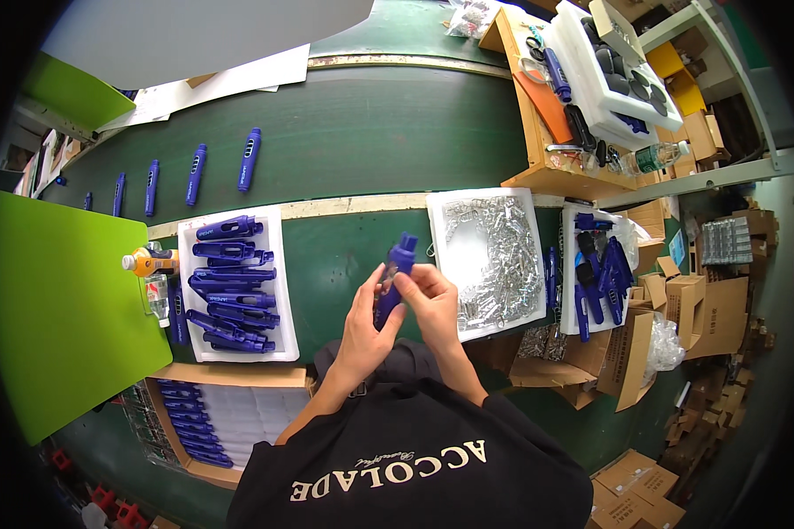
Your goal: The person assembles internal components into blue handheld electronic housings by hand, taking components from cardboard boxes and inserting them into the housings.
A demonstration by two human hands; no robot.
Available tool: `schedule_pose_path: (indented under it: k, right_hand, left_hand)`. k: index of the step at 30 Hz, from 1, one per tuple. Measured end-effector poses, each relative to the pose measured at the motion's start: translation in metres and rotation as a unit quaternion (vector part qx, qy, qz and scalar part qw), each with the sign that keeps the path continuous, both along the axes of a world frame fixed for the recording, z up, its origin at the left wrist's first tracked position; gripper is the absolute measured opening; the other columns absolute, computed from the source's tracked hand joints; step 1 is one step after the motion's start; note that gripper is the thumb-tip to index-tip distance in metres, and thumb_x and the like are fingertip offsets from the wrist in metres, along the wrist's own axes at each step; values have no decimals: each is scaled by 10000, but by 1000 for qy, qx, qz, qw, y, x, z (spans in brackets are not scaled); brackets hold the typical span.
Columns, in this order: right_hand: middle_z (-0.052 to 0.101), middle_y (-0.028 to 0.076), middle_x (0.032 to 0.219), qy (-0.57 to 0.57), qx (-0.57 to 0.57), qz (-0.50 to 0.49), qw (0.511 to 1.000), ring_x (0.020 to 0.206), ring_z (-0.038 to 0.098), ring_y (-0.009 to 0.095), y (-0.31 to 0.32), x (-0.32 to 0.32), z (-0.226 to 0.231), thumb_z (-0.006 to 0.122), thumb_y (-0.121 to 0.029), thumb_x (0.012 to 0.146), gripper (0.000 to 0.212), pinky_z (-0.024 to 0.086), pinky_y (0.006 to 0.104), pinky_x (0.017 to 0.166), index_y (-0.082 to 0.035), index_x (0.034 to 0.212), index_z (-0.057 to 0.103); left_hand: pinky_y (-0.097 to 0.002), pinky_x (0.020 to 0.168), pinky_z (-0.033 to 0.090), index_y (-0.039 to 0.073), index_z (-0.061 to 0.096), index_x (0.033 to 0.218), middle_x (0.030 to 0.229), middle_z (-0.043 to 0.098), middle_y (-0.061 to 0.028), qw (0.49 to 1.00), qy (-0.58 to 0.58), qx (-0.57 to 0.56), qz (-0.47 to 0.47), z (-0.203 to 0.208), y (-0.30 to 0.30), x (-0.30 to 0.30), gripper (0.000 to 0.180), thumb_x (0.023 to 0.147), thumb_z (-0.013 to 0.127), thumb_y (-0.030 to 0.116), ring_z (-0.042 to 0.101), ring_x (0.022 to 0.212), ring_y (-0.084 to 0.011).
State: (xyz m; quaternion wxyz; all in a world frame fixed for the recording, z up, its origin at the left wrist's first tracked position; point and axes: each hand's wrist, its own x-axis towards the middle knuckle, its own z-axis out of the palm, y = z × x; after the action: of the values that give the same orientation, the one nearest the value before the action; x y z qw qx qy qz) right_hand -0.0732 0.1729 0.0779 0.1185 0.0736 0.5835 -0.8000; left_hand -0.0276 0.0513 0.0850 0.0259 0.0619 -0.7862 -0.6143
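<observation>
Above the near edge of the green bench, both my hands hold a blue plastic handle shell [403, 250], tube-shaped and tilted upright. My left hand [364, 337] is closed around its lower part. My right hand [434, 306] grips it from the other side, thumb pressed on its middle. Fingers cover part of the shell, so whether a small part is also in them cannot be made out. To the left lies a white foam tray [285, 295] of similar blue shells [238, 275]. On the right, another white tray [439, 264] holds many small shiny metal pieces [512, 264].
Several blue shells [249, 160] stand spaced along the dark green belt [353, 123]. At the left are a green panel [71, 309] and an orange bottle [154, 261]. A foam box [582, 326] of blue and black parts and a wooden shelf [525, 141] are at the right.
</observation>
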Motion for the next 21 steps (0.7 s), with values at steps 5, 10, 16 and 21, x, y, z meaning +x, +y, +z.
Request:
schedule_pose_path:
  k: [5, 10, 16, 21]
  right_hand:
    - [697, 66, 1003, 4, 2, 55, 998, 889, 649, 97, -1, 5, 17, 680, -71, 936, 179, 516, 245, 803, 16, 1084, 628]
    - [681, 64, 1036, -32, -136, 51, 989, 930, 650, 117, 3, 5, 3, 661, -78, 946, 202, 524, 266, 844, 2, 1121, 599]
    - [686, 59, 1045, -80, -212, 79, 971, 945, 652, 123, 12, 11, -2, 664, -113, 953, 222, 527, 284, 848, -20, 1147, 612]
    - [690, 56, 1037, -77, -231, 86, 966, 915, 656, 121, 15, 14, -3, 673, -128, 949, 240, 528, 280, 833, -29, 1160, 614]
  left_hand:
    - [-333, 814, 527, 29, 470, 1387, 1049, 632, -151, 999, -7, 31, 32, -5, -5, 6, 545, 895, 691, 110, 633, 900, -231]
    - [-326, 785, 531, 49, 446, 1427, 1012, 633, -141, 994, -63, 93, 6, 13, -5, 8, 588, 895, 689, 106, 626, 827, -216]
    - [-377, 795, 543, 37, 361, 1493, 1105, 657, -221, 994, -56, 95, 15, 13, 10, 20, 667, 904, 670, 98, 693, 912, -330]
    - [-304, 676, 547, 72, 278, 1547, 1125, 686, -175, 995, 95, -29, 3, 3, 9, 18, 723, 928, 650, 89, 667, 736, -175]
